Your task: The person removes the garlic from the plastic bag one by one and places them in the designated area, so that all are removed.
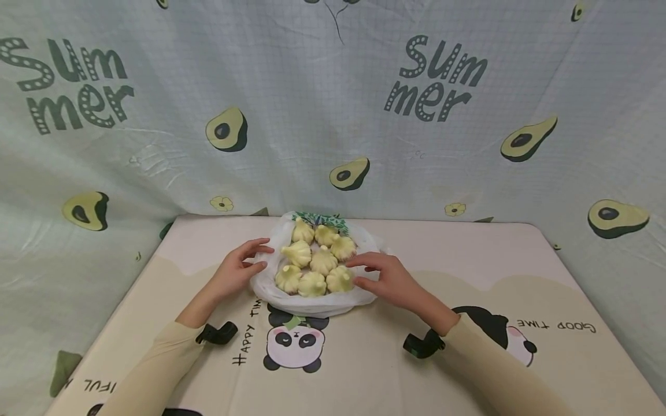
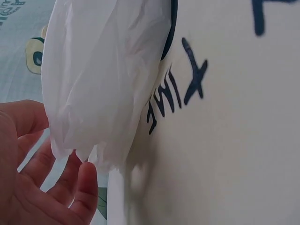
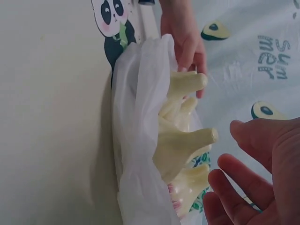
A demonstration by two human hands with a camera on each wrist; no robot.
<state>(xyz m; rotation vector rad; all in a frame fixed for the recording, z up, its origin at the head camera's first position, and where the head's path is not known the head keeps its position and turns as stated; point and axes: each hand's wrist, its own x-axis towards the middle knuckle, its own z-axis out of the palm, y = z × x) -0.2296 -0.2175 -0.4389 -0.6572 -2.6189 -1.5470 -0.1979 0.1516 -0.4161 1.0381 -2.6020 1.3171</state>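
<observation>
A white plastic bag (image 1: 343, 303) lies in the middle of the table, its rim rolled down around several pale yellow garlic bulbs (image 1: 323, 261). My left hand (image 1: 236, 270) is at the bag's left side, fingers loosely bent. In the left wrist view its fingertips meet the crumpled bag edge (image 2: 101, 157), and part of the fingers is hidden behind the plastic. Over the bag's right rim hovers my right hand (image 1: 390, 280), close to the front right garlic bulb (image 1: 340, 279). The right wrist view shows its fingers (image 3: 234, 187) parted, holding nothing, beside the garlic stems (image 3: 206, 137).
The table (image 1: 364, 370) wears a cream cloth printed with pandas and lettering. Behind it hangs a pale curtain (image 1: 291, 86) with avocado prints, which meets the table's far edge just beyond the bag. A black wrist camera (image 1: 218, 333) sits on each wrist.
</observation>
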